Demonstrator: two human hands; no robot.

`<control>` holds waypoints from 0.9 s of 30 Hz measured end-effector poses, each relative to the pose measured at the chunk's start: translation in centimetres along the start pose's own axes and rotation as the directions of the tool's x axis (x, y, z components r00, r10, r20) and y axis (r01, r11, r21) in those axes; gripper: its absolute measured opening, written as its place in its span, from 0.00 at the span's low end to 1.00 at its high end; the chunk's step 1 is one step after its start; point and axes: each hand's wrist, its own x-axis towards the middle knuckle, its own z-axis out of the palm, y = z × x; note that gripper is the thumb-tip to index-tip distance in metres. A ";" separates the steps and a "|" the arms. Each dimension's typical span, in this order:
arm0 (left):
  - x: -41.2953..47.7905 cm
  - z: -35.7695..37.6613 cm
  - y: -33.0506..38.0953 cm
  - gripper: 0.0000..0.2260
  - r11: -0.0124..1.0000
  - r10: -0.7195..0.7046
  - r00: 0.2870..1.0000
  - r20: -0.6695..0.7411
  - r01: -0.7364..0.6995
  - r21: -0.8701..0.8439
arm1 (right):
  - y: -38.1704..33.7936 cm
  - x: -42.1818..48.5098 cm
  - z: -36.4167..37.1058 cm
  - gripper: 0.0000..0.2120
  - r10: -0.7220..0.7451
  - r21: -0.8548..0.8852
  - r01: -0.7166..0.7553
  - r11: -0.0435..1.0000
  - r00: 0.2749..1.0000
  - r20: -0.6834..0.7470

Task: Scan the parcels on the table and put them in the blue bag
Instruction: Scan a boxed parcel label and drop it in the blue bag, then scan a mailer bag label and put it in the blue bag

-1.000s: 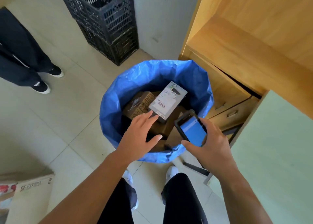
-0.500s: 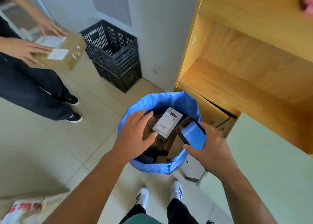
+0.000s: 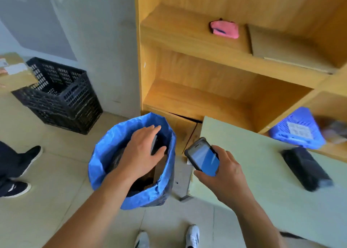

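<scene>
Nearby, a black crate (image 3: pixel 58 95) stands on the floor by the wall, left of the bag (image 3: pixel 102 153), and a wooden shelf (image 3: pixel 197 97) rises right behind the bag. On an upper board of the shelf lie a pink pouch (image 3: pixel 224 29) and, beside it, a flat carton (image 3: pixel 281 46). A blue basket (image 3: pixel 279 136) sits tilted at the far edge of the table (image 3: pixel 262 191) with something pale and blurred inside. Another person's dark shoes (image 3: pixel 28 155) show at the left edge. The table's corner and its grey leg (image 3: pixel 183 178) stand just beside the bag's right wall. One black parcel (image 3: pixel 306 169) lies on the table, well apart from both hands. The bag stands open on the floor, and the left hand (image 3: pixel 142 150) hangs palm down over its mouth, fingers straight and close together, thumb spread. That hand and forearm hide much of what is inside. Beneath them show a grey box (image 3: pixel 154 144) edge, a strip of brown cardboard (image 3: pixel 158 169) and dark wrapped shapes. Whether the fingers touch the box cannot be told. The right hand (image 3: pixel 223 174) grips the scanner (image 3: pixel 203 157), fingers curled round its sides, blue screen up, between bag and table.
</scene>
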 end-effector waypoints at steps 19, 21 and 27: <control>-2.2 27.6 34.3 0.32 0.868 0.485 0.804 0.343 -0.491 -0.076 | 31.7 -17.5 -16.1 0.41 0.512 0.274 -0.443 0.854 0.811 -0.285; -2.7 29.5 36.7 0.32 0.859 0.500 0.787 0.360 -0.503 -0.092 | 34.0 -18.5 -17.2 0.41 0.532 0.278 -0.463 0.842 0.798 -0.282; -2.3 34.4 39.6 0.31 0.860 0.496 0.761 0.418 -0.497 -0.117 | 39.5 -18.1 -19.1 0.42 0.588 0.290 -0.521 0.803 0.772 -0.242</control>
